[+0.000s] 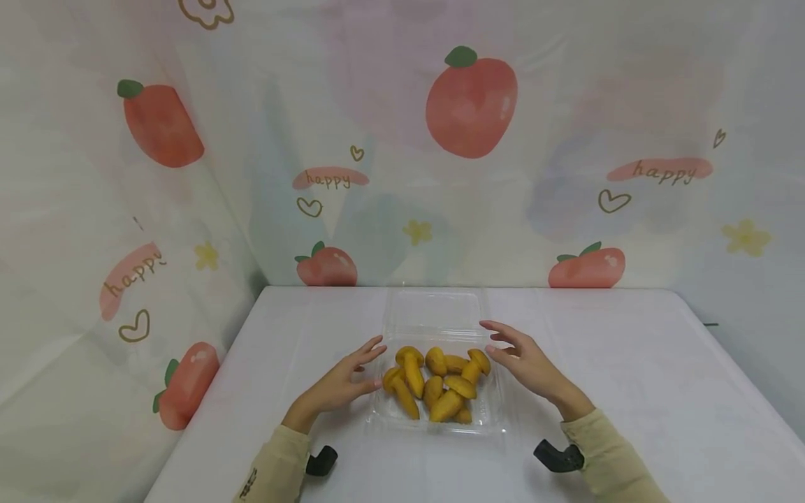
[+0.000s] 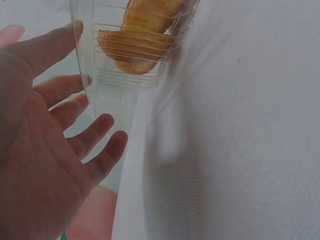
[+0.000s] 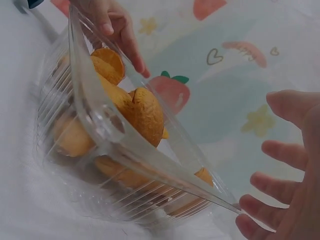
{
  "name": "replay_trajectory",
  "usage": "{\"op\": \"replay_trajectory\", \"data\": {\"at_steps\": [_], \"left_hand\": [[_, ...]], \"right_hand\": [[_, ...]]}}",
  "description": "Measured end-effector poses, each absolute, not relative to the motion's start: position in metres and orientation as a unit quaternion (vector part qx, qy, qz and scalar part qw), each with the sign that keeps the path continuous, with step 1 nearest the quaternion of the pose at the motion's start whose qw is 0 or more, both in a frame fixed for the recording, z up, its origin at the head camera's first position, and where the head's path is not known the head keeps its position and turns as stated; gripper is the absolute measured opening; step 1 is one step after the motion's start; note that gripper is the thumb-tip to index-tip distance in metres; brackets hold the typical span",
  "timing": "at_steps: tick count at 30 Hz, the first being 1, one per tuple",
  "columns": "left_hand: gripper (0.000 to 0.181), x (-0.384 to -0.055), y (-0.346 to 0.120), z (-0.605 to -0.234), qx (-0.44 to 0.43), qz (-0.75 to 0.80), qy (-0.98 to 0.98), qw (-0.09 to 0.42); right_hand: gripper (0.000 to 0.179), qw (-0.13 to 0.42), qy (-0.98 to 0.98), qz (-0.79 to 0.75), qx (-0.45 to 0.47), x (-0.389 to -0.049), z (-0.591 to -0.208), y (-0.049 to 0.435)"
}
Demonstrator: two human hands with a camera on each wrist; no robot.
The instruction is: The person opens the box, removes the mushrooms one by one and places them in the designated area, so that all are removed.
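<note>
Clear box (image 1: 440,427) sits on the counter (image 1: 604,321), lid (image 1: 434,309) open off its far side, toward the patterned backdrop (image 1: 478,209). Box's long axis looks left-right. Yellow-brown mushrooms (image 1: 432,391) lie inside: the two at the box's left end point caps away from the person, stems toward its near rim; the big one right of its middle lies diagonal, cap far-right, stem near-left.

Left hand (image 1: 339,383) at box's left side, right hand (image 1: 531,363) off its far right corner. Fingers loosely spread, grasping nothing; rim contact: can't tell. Both wrist views show the box's ribbed walls; head view doesn't resolve ribs.
</note>
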State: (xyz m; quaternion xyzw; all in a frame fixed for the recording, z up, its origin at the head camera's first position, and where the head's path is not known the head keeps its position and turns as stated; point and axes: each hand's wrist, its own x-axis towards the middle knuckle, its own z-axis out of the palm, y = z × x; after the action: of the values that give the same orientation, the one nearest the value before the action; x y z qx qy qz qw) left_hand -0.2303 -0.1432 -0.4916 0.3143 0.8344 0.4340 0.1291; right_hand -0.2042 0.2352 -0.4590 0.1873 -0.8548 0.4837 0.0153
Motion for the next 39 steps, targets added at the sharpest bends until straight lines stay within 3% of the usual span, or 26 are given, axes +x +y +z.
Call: {"op": "replay_trajectory", "data": {"at_steps": [19,39], "left_hand": [[0.066,-0.234,-0.143,-0.486,0.315,0.435,0.833,0.133],[0.066,-0.233,-0.144,-0.491,0.318,0.435,0.831,0.136]], "right_hand": [[0.052,0.018,-0.87,0.441,0.219,-0.2,-0.452,0.231],[0.052,-0.048,-0.863,0.425,0.267,-0.188,-0.459,0.217]]}}
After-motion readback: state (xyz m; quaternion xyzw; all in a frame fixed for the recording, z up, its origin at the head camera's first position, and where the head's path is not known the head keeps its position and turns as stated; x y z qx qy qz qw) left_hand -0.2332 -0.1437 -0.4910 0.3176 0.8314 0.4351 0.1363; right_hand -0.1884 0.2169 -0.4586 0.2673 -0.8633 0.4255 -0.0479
